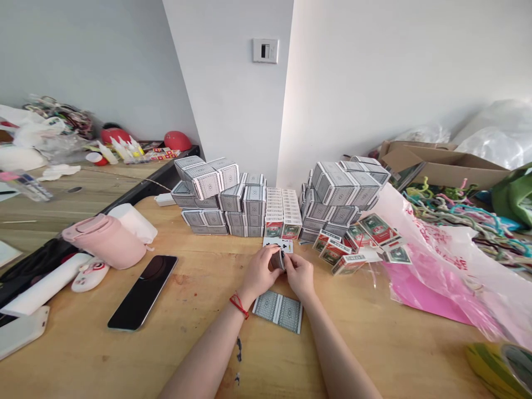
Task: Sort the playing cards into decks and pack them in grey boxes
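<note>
Left hand [258, 271] and right hand [299, 275] pinch a small grey-edged deck of playing cards [278, 260] between their fingertips at lower centre of the frame, just above a flat grey-patterned card pack [277, 311] on the pale wooden worktop [199, 293].

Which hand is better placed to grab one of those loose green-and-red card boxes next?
Probably the right hand: it sits on the side of the loose green-and-red card boxes, closer to them than the left hand. Both hands are on a small card pack, though, so it would have to let go first.
</note>
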Available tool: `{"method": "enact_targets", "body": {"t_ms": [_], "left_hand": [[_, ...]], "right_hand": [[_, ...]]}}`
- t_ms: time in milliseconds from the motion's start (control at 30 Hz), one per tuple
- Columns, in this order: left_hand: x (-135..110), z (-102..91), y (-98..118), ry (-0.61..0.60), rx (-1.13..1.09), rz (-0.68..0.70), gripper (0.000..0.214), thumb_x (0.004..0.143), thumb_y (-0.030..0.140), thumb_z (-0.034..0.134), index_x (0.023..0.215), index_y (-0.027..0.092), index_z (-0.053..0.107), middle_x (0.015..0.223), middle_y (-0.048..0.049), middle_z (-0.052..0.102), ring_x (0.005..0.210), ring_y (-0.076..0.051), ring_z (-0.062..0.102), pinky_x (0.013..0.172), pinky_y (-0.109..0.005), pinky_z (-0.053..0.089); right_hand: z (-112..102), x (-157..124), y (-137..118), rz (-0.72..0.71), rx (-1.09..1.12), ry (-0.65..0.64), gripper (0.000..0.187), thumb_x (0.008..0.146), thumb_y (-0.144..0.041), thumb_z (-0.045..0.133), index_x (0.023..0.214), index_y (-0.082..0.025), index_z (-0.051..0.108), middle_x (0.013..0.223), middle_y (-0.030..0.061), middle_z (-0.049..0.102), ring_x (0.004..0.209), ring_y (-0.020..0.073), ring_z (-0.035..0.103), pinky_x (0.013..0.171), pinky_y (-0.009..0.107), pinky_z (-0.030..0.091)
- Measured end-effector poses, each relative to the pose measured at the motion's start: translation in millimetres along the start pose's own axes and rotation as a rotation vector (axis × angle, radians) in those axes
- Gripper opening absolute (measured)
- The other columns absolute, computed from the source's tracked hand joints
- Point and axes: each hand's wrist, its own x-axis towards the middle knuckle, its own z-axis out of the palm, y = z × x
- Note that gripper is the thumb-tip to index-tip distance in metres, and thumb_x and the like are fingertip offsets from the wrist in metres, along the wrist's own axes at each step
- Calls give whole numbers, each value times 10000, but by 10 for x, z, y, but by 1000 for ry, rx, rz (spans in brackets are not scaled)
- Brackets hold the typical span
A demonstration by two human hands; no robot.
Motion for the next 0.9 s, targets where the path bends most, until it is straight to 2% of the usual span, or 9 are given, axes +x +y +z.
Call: {"method": "enact_targets", "body": {"t_ms": [133, 267, 467, 667, 767, 900], "left_hand": [[9, 9, -47, 65, 21, -19, 504, 650, 98, 608, 1107, 217, 434, 1176, -73, 496, 1122, -216, 460, 946, -436, 389], [18, 2, -52, 94, 24, -9, 459, 656, 109, 610, 1074, 214, 449, 1153, -74, 504, 1107, -213, 473, 929, -431, 403], [26, -14, -11, 88, 14, -4, 489, 628, 74, 612, 1069, 209, 448, 1142, -76, 499, 1100, -222, 473, 923, -432, 400], [30, -8, -19, 134, -12, -108, 451, 678, 114, 581, 1088, 203, 417, 1114, -74, 500, 1076, -207, 478, 912, -406, 402], [26, -5, -17, 135, -34, -141, 463, 683, 128, 585, 1104, 204, 407, 1106, -75, 509, 1067, -208, 489, 903, -401, 408], [25, -21, 8, 109, -114, -110, 411, 734, 162, 552, 1116, 197, 407, 1139, -87, 509, 1083, -198, 488, 912, -385, 411]], "right_hand": [[-14, 69, 59, 104, 295, -168, 265, 708, -392, 557, 784, -156, 651, 761, 68, 683, 689, 203, 623, 612, 280, 471], [-16, 89, 82, 159, 345, -202, 243, 669, -385, 596, 680, -144, 623, 661, 57, 659, 593, 177, 594, 576, 273, 463], [15, 55, 80, 151, 249, -123, 271, 708, -393, 534, 643, -146, 624, 609, 35, 639, 558, 158, 570, 549, 257, 464], [51, 3, -24, 6, 235, -145, 262, 740, -328, 523, 921, -185, 646, 892, 51, 677, 778, 207, 624, 698, 311, 497], [63, -5, -29, 0, 189, -102, 263, 748, -310, 508, 945, -196, 640, 894, 48, 681, 792, 214, 630, 718, 326, 500], [63, 9, 59, 26, 131, -7, 278, 760, -316, 487, 961, -191, 633, 912, 59, 679, 805, 217, 632, 731, 331, 500]]}}
